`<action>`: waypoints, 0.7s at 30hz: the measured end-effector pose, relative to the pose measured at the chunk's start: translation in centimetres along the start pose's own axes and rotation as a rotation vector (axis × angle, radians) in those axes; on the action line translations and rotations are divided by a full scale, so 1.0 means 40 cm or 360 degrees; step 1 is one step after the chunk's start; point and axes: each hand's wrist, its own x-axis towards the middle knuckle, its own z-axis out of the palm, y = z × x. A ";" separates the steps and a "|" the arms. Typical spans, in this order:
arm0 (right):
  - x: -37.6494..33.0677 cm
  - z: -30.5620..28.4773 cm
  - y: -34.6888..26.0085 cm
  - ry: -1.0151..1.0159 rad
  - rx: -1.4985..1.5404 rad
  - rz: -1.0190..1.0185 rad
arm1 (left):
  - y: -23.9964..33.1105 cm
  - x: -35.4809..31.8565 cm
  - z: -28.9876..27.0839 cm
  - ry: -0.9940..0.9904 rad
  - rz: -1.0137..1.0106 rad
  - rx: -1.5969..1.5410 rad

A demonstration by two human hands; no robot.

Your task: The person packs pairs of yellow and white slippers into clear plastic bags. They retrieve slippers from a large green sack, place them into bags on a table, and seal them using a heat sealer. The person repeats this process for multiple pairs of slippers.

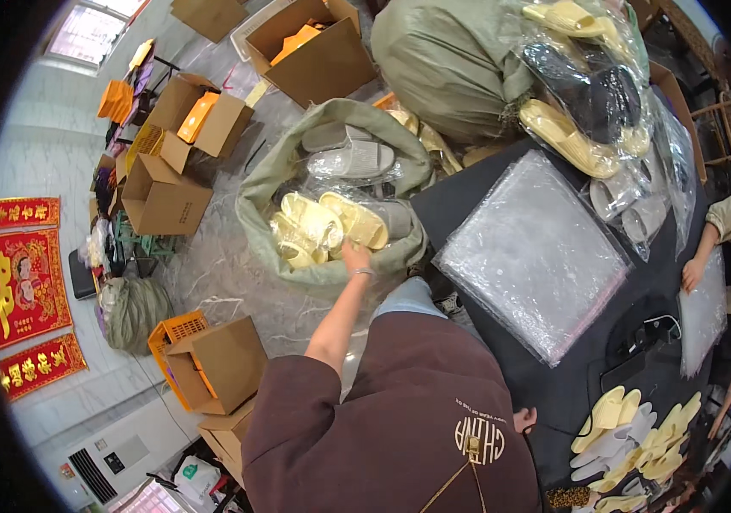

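My left hand (355, 256) reaches into a green woven sack (250, 205) on the floor. Its fingers are closed at the near end of a pale yellow slipper (364, 224) wrapped in clear plastic. More yellow slippers (310, 221) lie beside it, with grey slippers (350, 159) behind them in the same sack. By the edge of the dark table (545, 398) is my right hand (524, 419), mostly hidden by my shirt, so its grip does not show. A stack of clear plastic bags (536, 252) lies on the table, up and to the right of that hand.
Bagged slippers (566, 137) are heaped at the table's far end, beside a full green sack (442, 68). Loose slippers (630, 432) lie at the near right. Another person's hand (692, 274) rests by plastic sheets on the right. Cardboard boxes (169, 201) stand to the left.
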 end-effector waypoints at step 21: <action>-0.064 -0.058 -0.535 -0.1546 0.0802 -0.0016 | -0.274 0.291 0.070 0.0462 -0.2027 -0.1810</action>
